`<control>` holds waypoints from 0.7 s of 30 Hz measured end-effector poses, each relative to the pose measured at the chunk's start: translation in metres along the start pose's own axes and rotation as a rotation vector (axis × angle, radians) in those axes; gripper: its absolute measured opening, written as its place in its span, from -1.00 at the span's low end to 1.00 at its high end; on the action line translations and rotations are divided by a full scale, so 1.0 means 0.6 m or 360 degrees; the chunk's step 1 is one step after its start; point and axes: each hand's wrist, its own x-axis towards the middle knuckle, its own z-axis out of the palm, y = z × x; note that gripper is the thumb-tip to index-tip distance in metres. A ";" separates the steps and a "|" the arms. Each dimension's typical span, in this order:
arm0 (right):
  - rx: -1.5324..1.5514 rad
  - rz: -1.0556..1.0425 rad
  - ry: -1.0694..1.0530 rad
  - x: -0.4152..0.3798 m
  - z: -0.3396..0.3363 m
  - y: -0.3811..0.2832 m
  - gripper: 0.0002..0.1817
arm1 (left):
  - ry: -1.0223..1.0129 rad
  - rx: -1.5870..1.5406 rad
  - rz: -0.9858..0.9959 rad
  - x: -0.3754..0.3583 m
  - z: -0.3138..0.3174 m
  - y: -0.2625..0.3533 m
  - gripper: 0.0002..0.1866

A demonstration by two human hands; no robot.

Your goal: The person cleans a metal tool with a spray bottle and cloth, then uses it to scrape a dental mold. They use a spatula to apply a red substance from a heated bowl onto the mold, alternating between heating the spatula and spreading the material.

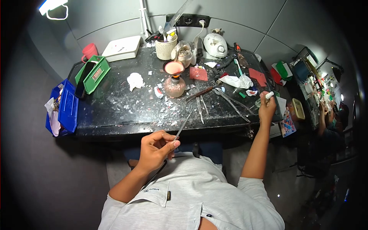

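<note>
In front of my body, my left hand (156, 150) pinches a thin metal tool (184, 126) between thumb and fingers, its tip pointing up toward the table. At the table's right front edge, my right hand (267, 109) is closed around a small clear bottle with a white cap (269, 95). Beyond my left hand stands a glass spirit burner (174, 89), and above it sits a small pan of pink material (174, 68). Metal tongs (234, 102) and slim metal instruments (199, 109) lie between my hands.
White scraps litter the black table (115, 119). A blue bin (68, 109) and a green bin (97, 76) stand left. A woven cup (166, 50) and a white device (215, 45) are at the back. Pink sheets (257, 77) lie right. Another person (326, 115) works far right.
</note>
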 end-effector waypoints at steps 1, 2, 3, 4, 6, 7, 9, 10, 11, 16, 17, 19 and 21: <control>0.0043 0.0034 -0.0015 0.002 -0.003 0.002 -0.68 | 0.0034 0.0005 0.0019 0.002 0.002 -0.001 -0.91; 0.0089 0.0073 -0.0033 0.003 -0.003 0.003 -0.66 | 0.0035 0.0003 0.0019 0.003 0.002 -0.002 -0.91; 0.0091 0.0073 -0.0035 0.005 -0.003 -0.002 -0.66 | 0.0047 -0.0022 -0.0010 0.004 0.001 -0.003 -0.90; -0.0325 -0.0331 0.0416 0.006 -0.004 -0.018 -0.62 | 0.0061 -0.0047 -0.0041 0.004 0.001 -0.004 -0.90; -0.0727 -0.0744 0.0865 0.008 -0.001 -0.082 -0.58 | 0.0060 -0.0033 -0.0031 0.007 0.001 -0.004 -0.90; -0.0319 -0.0667 0.0936 -0.006 0.008 -0.148 -0.55 | 0.0058 -0.0019 -0.0030 0.006 0.002 -0.005 -0.90; -0.0034 -0.0774 0.0606 -0.028 0.055 -0.203 -0.58 | 0.0079 -0.0007 -0.0085 0.009 0.004 -0.006 -0.91; -0.0148 -0.0957 0.0217 -0.019 0.082 -0.212 -0.63 | 0.0084 0.0007 -0.0134 0.008 0.006 -0.005 -0.91; -0.0746 -0.0832 -0.0015 -0.018 0.104 -0.194 -0.69 | 0.0090 0.0025 -0.0159 0.007 0.010 0.001 -0.91; -0.0764 -0.0813 0.0184 0.022 0.119 -0.172 -0.77 | 0.0080 0.0047 -0.0085 -0.003 0.009 0.010 -0.90; -0.0385 -0.0750 0.0191 0.013 0.100 -0.200 -0.78 | 0.0065 0.0052 -0.0095 -0.001 0.008 0.011 -0.89; 0.0358 -0.0503 -0.0050 -0.033 0.075 -0.267 -0.75 | 0.0059 0.0056 -0.0113 0.004 0.010 0.012 -0.89; 0.1074 -0.0239 -0.0533 -0.136 0.075 -0.330 -0.77 | 0.0034 0.0120 -0.0081 0.005 0.017 0.001 -0.89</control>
